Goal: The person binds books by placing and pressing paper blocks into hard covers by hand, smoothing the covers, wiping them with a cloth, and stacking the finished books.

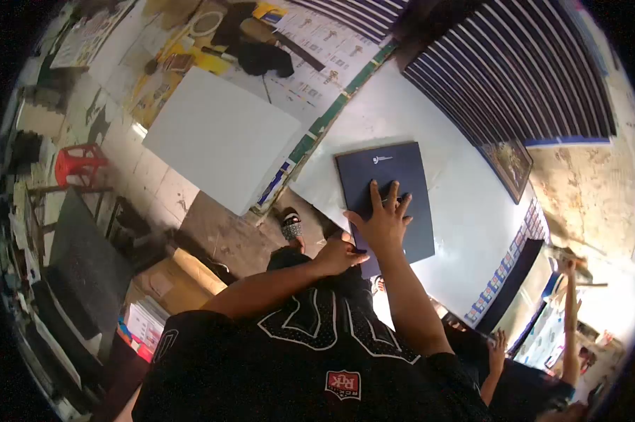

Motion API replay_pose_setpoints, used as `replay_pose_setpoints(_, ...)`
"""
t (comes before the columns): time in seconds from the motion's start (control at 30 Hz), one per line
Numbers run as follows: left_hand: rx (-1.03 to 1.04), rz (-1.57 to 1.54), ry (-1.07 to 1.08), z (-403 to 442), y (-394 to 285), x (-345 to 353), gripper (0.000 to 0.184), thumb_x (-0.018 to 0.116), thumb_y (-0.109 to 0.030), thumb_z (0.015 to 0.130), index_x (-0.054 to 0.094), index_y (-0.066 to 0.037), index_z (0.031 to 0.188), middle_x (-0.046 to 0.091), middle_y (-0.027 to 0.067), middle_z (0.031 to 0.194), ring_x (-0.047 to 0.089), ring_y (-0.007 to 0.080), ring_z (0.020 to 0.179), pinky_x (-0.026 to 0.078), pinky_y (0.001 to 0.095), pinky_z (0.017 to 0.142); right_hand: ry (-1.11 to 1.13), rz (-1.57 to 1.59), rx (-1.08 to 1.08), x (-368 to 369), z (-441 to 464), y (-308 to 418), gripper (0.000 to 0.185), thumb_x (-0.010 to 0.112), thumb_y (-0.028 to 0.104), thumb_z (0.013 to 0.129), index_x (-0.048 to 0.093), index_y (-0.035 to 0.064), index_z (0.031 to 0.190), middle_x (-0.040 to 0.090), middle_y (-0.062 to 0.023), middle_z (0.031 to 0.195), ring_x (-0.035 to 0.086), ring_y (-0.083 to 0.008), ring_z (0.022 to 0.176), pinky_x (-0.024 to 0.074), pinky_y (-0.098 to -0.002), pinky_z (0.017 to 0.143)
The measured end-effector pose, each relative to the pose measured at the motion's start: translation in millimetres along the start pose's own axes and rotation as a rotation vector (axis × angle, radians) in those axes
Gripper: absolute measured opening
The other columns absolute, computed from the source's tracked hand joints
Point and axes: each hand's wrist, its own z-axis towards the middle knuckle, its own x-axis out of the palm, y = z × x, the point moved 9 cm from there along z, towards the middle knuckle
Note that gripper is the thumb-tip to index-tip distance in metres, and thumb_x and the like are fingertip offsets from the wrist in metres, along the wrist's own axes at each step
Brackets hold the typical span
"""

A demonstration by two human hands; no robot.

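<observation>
Editor: Which step are you watching?

Operator: From my distant seat, I am seeing one dark blue folder (pixel 419 190) lying on a white worktop (pixel 465 218), directly ahead of the person wearing the camera. A small white logo (pixel 382 159) is showing near its far edge. The right hand (pixel 387 218) is resting on the cover while the left hand (pixel 337 257) is sitting at the near-left edge. I am judging this to be a step of steadying the folder and working its side.

Editor: And each grip?

Operator: The right grip is spreading flat, fingers apart, grasping nothing. The left grip is curling inward by the edge; whether it is pinching the folder or something small, I cannot tell.

Editor: What is the next move calling for?

Operator: In my judgement, a level right palm and careful left fingertips, since the folder could be skewing under uneven pressure.

Editor: Your count?

Operator: I am counting two fanned rows of dark sheets, one (pixel 507 77) at right and another (pixel 359 13) beyond, their sheets overlapping too closely to number. One framed picture (pixel 508 165), one red stool (pixel 80 165) and one pale panel (pixel 215 141) are also standing or lying around.
</observation>
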Motion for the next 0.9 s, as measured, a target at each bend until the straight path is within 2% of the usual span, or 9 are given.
replay_pose_setpoints(0.1, 0.052, -0.216, -0.081, 9, 5, -1, 0.05, 0.062, -0.05, 0.087, 0.068, -0.004, 0.104, 0.07, 0.0184, 0.094, 0.067, 0.0344, 0.089, 0.051, 0.0436, 0.078, -0.039, 0.047, 0.0, -5, -9, 7, 0.091, 0.059, 0.07, 0.078, 0.031, 0.0235, 0.151, 0.017, -0.0209, 0.158, 0.014, -0.0555, 0.14, 0.0227, -0.0755, 0.102)
replay_pose_setpoints(0.17, 0.368, 0.14, -0.35, 10, -5, -6, 0.039, 0.063, -0.039, 0.086, 0.067, -0.003, 0.102, 0.069, 0.0199, 0.095, 0.066, 0.0352, 0.09, 0.051, 0.0451, 0.078, -0.061, -0.023, -0.143, 8, -26, 29, 0.082, 0.059, 0.058, 0.084, 0.032, 0.0164, 0.15, 0.022, -0.0207, 0.156, 0.022, -0.0555, 0.138, 0.0242, -0.0756, 0.101)
replay_pose_setpoints(0.33, 0.486, 0.252, -0.39, 5, -33, 12, 0.037, 0.064, -0.036, 0.085, 0.067, -0.002, 0.099, 0.068, 0.02, 0.098, 0.066, 0.0356, 0.093, 0.051, 0.0477, 0.081, -0.177, -0.077, -0.225, -27, -50, 27, 0.066, 0.061, 0.023, 0.083, 0.039, 0.008, 0.143, 0.038, -0.0185, 0.145, 0.042, -0.0412, 0.131, 0.0552, -0.0447, 0.088)
replay_pose_setpoints(0.4, 0.499, 0.175, -0.286, 7, -51, 14, 0.04, 0.064, -0.039, 0.086, 0.067, -0.002, 0.099, 0.068, 0.0196, 0.1, 0.065, 0.0356, 0.093, 0.051, 0.0475, 0.081, -0.275, -0.125, -0.331, -41, -58, 13, 0.061, 0.058, 0.021, 0.084, 0.041, 0.0076, 0.141, 0.045, -0.0173, 0.139, 0.059, -0.0337, 0.114, 0.0581, -0.0437, 0.079)
replay_pose_setpoints(0.43, 0.423, 0.034, -0.174, -5, -71, 8, 0.041, 0.064, -0.041, 0.086, 0.067, -0.002, 0.099, 0.068, 0.0193, 0.1, 0.065, 0.0354, 0.093, 0.051, 0.0469, 0.082, 0.058, -0.047, -0.038, -78, -58, 1, 0.062, 0.057, 0.015, 0.083, 0.04, 0.0083, 0.142, 0.053, -0.0186, 0.133, 0.068, -0.0305, 0.091, 0.0585, -0.0439, 0.067)
replay_pose_setpoints(0.53, 0.611, -0.049, -0.245, -57, -161, -70, 0.038, 0.066, -0.043, 0.085, 0.069, -0.007, 0.099, 0.068, 0.0164, 0.1, 0.065, 0.0331, 0.091, 0.051, 0.0446, 0.081, -0.537, 0.01, -0.367, -147, -59, -47, 0.05, 0.054, 0.005, 0.085, 0.047, 0.0023, 0.135, 0.067, -0.023, 0.106, 0.068, -0.0354, 0.086, 0.0562, -0.0422, 0.07)
replay_pose_setpoints(0.63, 0.774, 0.125, -0.631, -39, -165, -186, 0.036, 0.067, -0.027, 0.087, 0.065, -0.006, 0.116, 0.068, 0.0171, 0.11, 0.065, 0.0316, 0.1, 0.05, 0.0409, 0.089, -0.393, 0.417, -0.023, -195, -56, -115, 0.045, 0.055, 0.001, 0.088, 0.049, -0.0029, 0.133, 0.066, -0.0237, 0.109, 0.07, -0.0299, 0.091, 0.0541, -0.0367, 0.075)
replay_pose_setpoints(0.77, 0.231, 0.764, -1.393, 6, -70, -390, 0.057, 0.065, -0.041, 0.087, 0.055, 0.0, 0.126, 0.057, 0.0255, 0.125, 0.053, 0.039, 0.119, 0.043, 0.0492, 0.097, -0.441, 0.816, -0.056, -209, -78, -163, 0.045, 0.052, -0.003, 0.091, 0.045, -0.0069, 0.136, 0.067, -0.0172, 0.108, 0.06, -0.0141, 0.096, 0.048, -0.0277, 0.081)
replay_pose_setpoints(0.9, -0.499, 0.837, -1.193, -13, -24, -453, 0.078, 0.058, -0.056, 0.087, 0.038, -0.004, 0.142, 0.035, 0.0258, 0.147, 0.035, 0.0416, 0.136, 0.027, 0.0523, 0.112, -0.369, 1.358, -0.011, -200, -82, -190, 0.059, 0.052, -0.007, 0.089, 0.031, -0.0072, 0.144, 0.065, -0.0152, 0.112, 0.061, -0.0162, 0.102, 0.047, -0.0259, 0.088)
